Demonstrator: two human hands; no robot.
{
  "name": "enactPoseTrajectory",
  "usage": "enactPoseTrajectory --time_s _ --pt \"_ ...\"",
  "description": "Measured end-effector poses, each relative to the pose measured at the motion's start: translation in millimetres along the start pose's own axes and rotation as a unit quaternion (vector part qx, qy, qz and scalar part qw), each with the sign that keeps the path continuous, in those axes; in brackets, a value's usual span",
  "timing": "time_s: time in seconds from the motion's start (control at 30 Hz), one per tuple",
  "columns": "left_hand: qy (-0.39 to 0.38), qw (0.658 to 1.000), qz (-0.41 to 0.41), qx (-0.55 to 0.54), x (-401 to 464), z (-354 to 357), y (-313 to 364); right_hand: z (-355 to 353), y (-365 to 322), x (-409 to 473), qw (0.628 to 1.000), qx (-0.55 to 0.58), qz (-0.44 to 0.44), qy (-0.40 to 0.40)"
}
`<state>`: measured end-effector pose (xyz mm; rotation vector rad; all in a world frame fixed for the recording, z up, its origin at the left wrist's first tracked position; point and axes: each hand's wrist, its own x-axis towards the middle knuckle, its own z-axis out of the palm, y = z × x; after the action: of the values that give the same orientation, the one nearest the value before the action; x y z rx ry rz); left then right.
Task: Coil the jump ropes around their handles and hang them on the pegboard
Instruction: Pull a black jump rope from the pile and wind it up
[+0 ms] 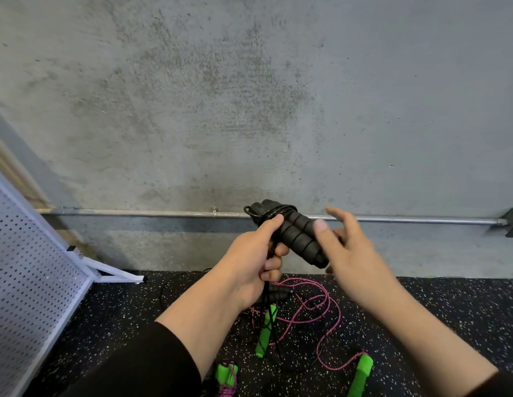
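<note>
My left hand (256, 255) grips the black foam handles (299, 237) of a jump rope, held together in front of the wall. Thin black cord (268, 213) is wound round their upper end, and more cord hangs down from my fist toward the floor. My right hand (348, 247) hovers just right of the handles with its fingers spread and relaxed, holding nothing. On the floor below lie a pink rope (321, 308) with green handles (266, 330), loosely tangled, and another green handle (362, 373). A coiled green-handled rope (226, 375) lies near the bottom edge.
A white pegboard (26, 282) on a stand leans at the left. A metal pipe (135, 212) runs along the grey concrete wall. The floor (450, 305) is black speckled rubber. A dark fitting (511, 222) sits at the pipe's right end.
</note>
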<state>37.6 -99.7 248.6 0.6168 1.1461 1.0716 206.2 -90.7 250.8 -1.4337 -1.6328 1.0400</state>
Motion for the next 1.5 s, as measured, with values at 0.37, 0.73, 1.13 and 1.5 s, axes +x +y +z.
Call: enactPoseTrajectory --time_s 0.37,0.73,1.13,1.5 --pt "-0.034 0.998 0.001 0.051 -2.6 -1.7 3.7 -10.6 -2.9 4.5 0.855 0.429 0.242 -0.162" --pt "-0.049 0.993 -0.017 0.109 -3.6 -3.4 4.4 -16.9 5.0 11.8 0.998 -0.047 -0.022 0.033" --pt "0.009 1.0 -0.009 0.019 -0.2 -0.2 -4.0 6.6 4.7 -0.2 0.952 -0.238 -0.19 0.012" --pt "-0.044 0.996 0.051 0.055 -0.6 0.4 -1.3 -7.8 -6.9 1.7 0.896 0.354 0.225 -0.147"
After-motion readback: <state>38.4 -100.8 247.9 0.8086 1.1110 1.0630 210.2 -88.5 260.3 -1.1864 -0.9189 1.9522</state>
